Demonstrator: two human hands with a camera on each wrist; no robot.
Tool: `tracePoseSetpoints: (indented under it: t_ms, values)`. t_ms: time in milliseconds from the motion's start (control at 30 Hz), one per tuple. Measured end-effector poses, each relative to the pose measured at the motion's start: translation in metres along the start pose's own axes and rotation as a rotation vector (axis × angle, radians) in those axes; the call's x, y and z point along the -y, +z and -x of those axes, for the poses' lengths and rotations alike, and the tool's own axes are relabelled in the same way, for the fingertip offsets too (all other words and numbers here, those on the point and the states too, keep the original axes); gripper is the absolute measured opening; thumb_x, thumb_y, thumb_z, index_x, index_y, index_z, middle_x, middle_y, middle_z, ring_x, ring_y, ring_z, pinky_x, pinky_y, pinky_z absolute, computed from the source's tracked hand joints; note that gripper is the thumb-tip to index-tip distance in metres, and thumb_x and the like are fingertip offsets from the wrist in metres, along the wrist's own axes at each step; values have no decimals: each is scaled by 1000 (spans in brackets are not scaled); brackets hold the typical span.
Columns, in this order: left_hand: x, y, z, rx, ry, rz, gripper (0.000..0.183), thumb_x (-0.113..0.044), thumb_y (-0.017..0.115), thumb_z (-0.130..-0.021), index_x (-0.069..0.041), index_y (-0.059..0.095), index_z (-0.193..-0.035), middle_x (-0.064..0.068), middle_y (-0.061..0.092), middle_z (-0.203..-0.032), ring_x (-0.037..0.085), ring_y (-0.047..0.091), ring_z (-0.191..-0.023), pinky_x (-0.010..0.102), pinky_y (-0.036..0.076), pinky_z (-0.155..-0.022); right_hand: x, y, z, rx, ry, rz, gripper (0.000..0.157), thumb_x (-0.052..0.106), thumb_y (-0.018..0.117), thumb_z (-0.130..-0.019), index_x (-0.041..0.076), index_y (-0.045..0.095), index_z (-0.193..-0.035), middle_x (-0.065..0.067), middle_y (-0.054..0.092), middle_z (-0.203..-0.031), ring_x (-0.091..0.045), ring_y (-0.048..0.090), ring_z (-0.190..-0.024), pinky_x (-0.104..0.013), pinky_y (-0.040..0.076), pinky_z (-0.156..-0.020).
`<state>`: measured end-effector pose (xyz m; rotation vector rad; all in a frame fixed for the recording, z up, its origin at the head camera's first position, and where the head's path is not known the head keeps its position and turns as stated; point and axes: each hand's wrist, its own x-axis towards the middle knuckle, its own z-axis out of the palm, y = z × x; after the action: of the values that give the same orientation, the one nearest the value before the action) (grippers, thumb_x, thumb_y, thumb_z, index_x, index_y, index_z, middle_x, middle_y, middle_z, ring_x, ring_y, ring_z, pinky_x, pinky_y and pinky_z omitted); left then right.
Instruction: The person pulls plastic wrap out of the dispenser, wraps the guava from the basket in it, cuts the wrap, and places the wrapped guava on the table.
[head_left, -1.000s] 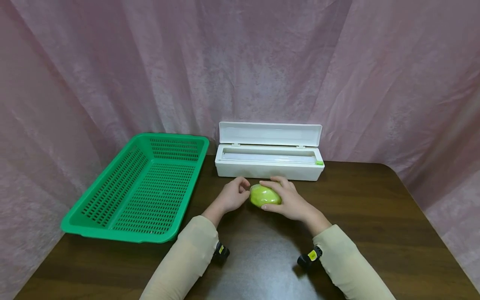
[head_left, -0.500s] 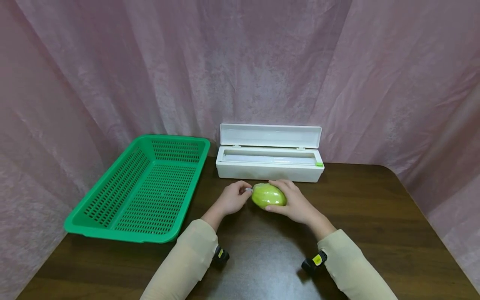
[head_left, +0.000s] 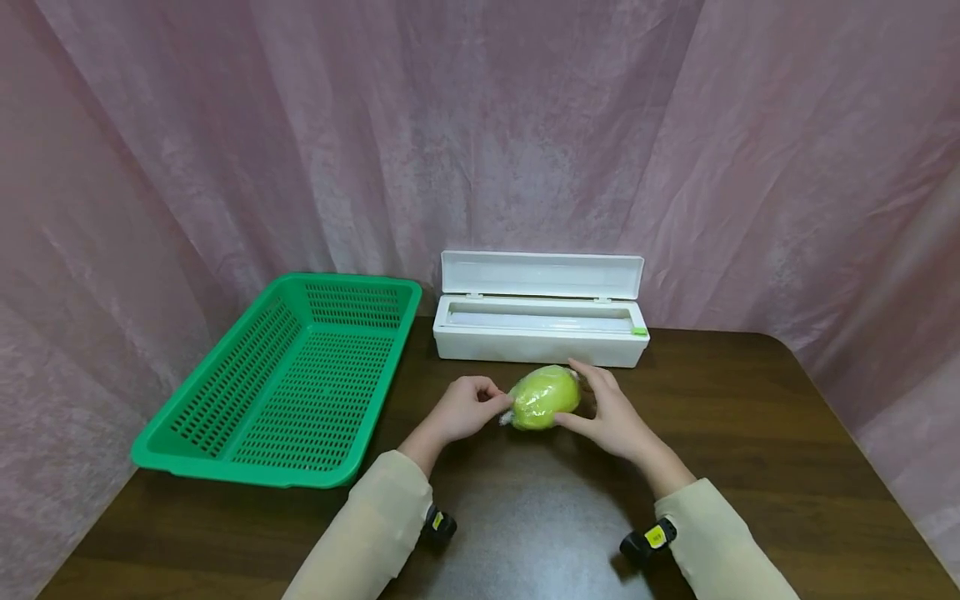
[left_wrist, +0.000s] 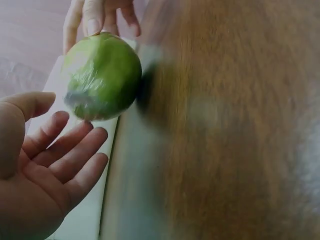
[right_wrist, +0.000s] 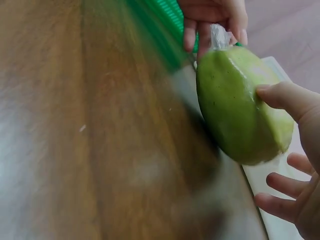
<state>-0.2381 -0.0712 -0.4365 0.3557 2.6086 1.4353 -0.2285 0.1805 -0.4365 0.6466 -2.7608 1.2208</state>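
A green oval fruit (head_left: 546, 397) wrapped in clear cling film is between my two hands. In the right wrist view the film's twisted end (right_wrist: 219, 36) sticks out toward my left hand. My right hand (head_left: 611, 414) holds the fruit from the right, thumb (right_wrist: 280, 95) on its near side and index finger at its far side; the other fingers spread loosely. My left hand (head_left: 467, 407) is at the fruit's left end, beside the twisted film. The left wrist view shows that palm (left_wrist: 37, 195) up, fingers relaxed and slightly apart from the fruit (left_wrist: 105, 75).
Behind the hands stands a white cling film dispenser (head_left: 540, 343), its lid (head_left: 542, 275) raised, with a roll inside and a small green slider (head_left: 639, 331) at the right. A green slotted basket (head_left: 240, 475) is on the left of the brown table (head_left: 765, 433). Pink curtain hangs behind.
The fruit has shifted right and tilted, its twisted film end coming into view at lower left. My right hand has moved right and its grip has loosened; my left hand has shifted slightly downward.
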Motion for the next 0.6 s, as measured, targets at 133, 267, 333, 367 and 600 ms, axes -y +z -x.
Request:
tracePoseSetpoints:
  t_ms: [133,267,333,367,600]
  values:
    - [-1,3,3,66,-13,84,31,-29,61,-91,-7,62,-112,3,68,-88,14,64,-77,26,46,-63,-4,-4,8,5,64,-71,74,26,71,-85,12,31,-146,-23,36,-138,-40,54,-113,-46,53,-83]
    - [-3,8,5,144,10,100,47,-29,59,-93,-6,51,-134,8,68,-93,16,66,-80,26,47,-62,-7,-6,17,20,94,-141,61,24,63,-91,7,35,-143,-25,39,-140,-38,59,-109,-43,52,-84]
    - [-5,11,7,164,26,90,46,-28,59,-93,-7,52,-134,8,67,-92,18,66,-80,25,46,-60,-9,-6,20,30,102,-165,59,25,60,-93,6,35,-142,-24,41,-140,-35,61,-108,-40,51,-85]
    - [-6,12,7,171,30,85,45,-27,60,-93,-8,54,-132,8,67,-92,18,66,-80,25,47,-60,-9,-6,21,37,107,-174,58,27,59,-94,5,35,-142,-24,42,-140,-34,61,-109,-38,51,-85]
    - [-16,19,13,166,94,32,37,-24,61,-91,-12,60,-126,9,60,-120,17,60,-95,26,50,-71,-9,-7,26,56,122,-215,55,26,54,-96,4,35,-142,-27,42,-139,-36,59,-111,-28,51,-79]
